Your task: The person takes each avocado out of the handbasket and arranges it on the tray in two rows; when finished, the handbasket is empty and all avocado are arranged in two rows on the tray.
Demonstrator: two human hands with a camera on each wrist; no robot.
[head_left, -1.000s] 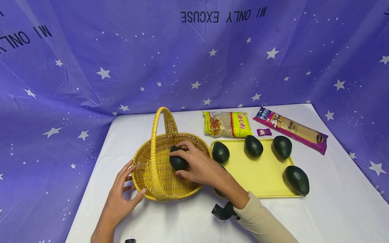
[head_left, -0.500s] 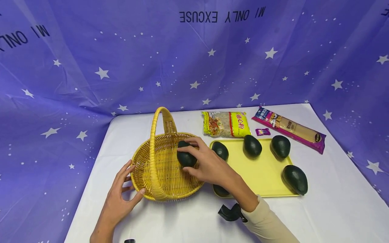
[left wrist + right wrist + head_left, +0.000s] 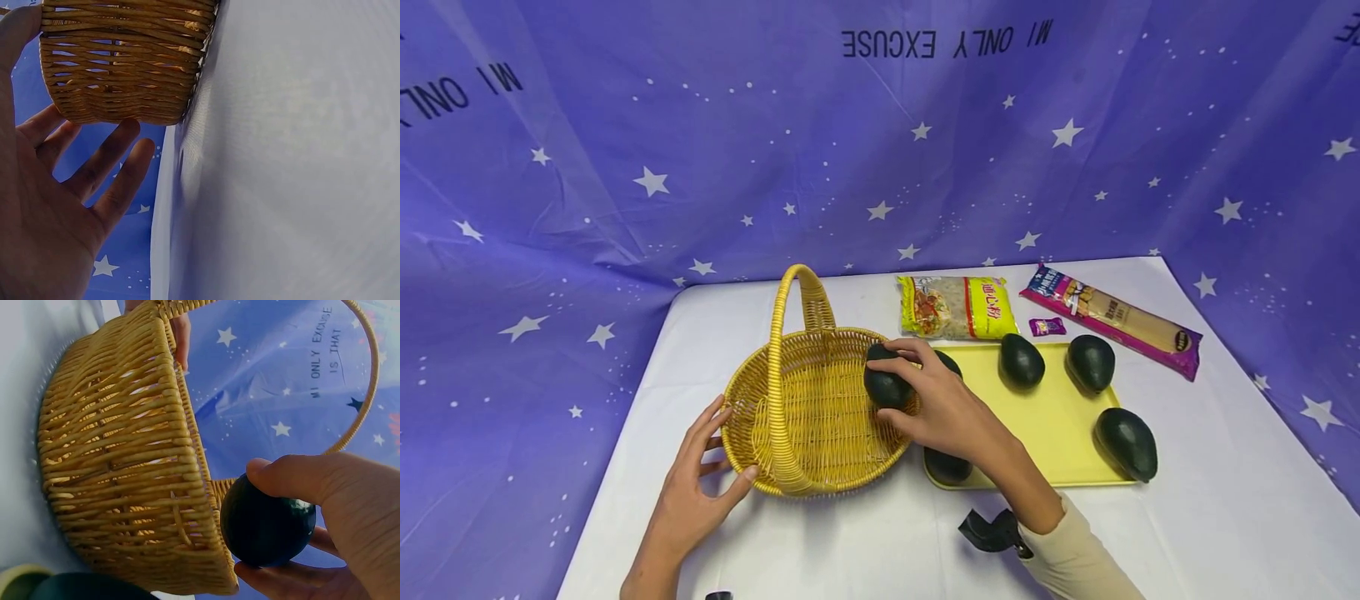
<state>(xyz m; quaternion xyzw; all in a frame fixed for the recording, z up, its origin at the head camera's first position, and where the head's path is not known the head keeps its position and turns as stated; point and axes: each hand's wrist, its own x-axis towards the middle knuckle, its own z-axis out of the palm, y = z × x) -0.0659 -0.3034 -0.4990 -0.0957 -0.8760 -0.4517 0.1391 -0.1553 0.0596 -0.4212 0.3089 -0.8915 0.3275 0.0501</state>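
My right hand [image 3: 940, 404] holds a dark green avocado [image 3: 886, 379] between thumb and fingers. In the right wrist view, this avocado [image 3: 265, 522] is at the rim of the wicker basket, above the side wall. The yellow basket [image 3: 786, 450] stands upright with its tall arched handle, and no avocado shows inside it. At its left side my left hand [image 3: 696, 492] is spread, fingertips and thumb touching the wall near the rim. In the left wrist view, the left hand's fingers [image 3: 128, 178] are mostly straight against the weave [image 3: 125, 69].
Right of the basket lies a yellow tray [image 3: 1037, 433] with several avocados [image 3: 1126, 444] round its edges. Behind it are a yellow pasta bag [image 3: 958, 308], a small purple packet [image 3: 1047, 327] and a long noodle pack [image 3: 1112, 321]. A purple star-patterned cloth [image 3: 880, 142] hangs behind the table.
My right hand has moved the avocado rightward, from the middle of the basket to its right rim. The left hand has stayed at the basket's left side.
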